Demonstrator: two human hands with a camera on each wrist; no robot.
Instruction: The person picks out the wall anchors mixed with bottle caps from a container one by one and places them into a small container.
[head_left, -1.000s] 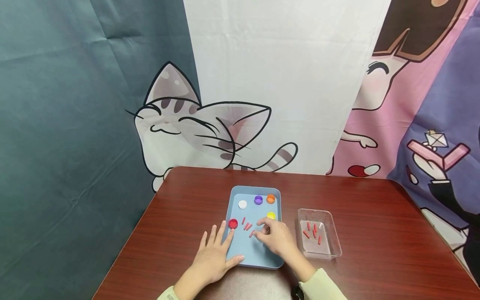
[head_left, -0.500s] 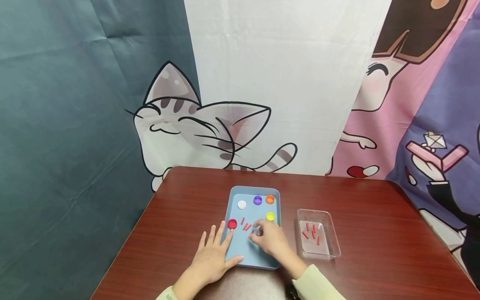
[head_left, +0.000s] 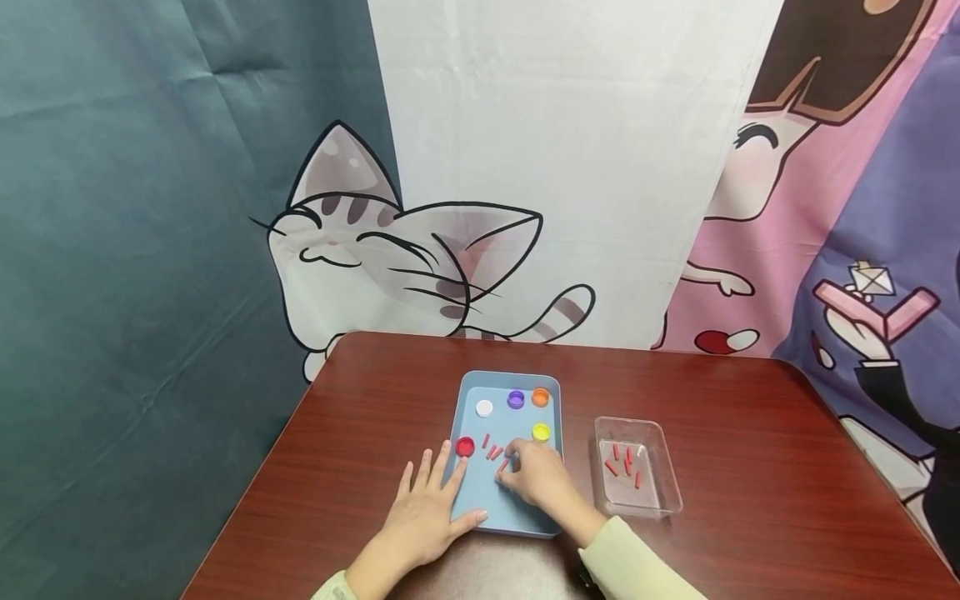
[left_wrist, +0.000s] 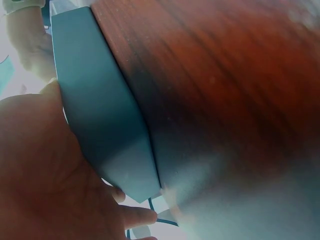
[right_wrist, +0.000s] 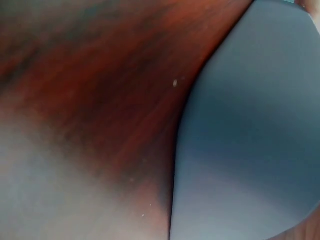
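My left hand [head_left: 423, 518] lies with straight, spread fingers over the left edge of a light blue tray [head_left: 510, 517]. In the left wrist view, the left palm [left_wrist: 50, 165] is beside the outer tray wall [left_wrist: 100, 100]. Inside the tray, the thumb and forefinger of my right hand [head_left: 538, 477] are curled at the two ends of a small red stick [head_left: 502, 467]. Several similar sticks [head_left: 492, 453] lie just left of these fingertips. A red cap [head_left: 465, 447] sits close to the left fingertips. The right wrist view shows the tray wall [right_wrist: 245, 135], not the fingers.
White [head_left: 484, 408], purple [head_left: 516, 400], orange [head_left: 540, 397] and yellow [head_left: 542, 432] caps lie in the tray's far part. A clear plastic box [head_left: 637, 502] with several red sticks [head_left: 628, 462] stands right of the tray on the brown table [head_left: 757, 467]. Printed curtains [head_left: 585, 167] hang behind.
My right hand has moved a little left, its thumb and forefinger coming in around the nearest red stick. The left hand stays in place.
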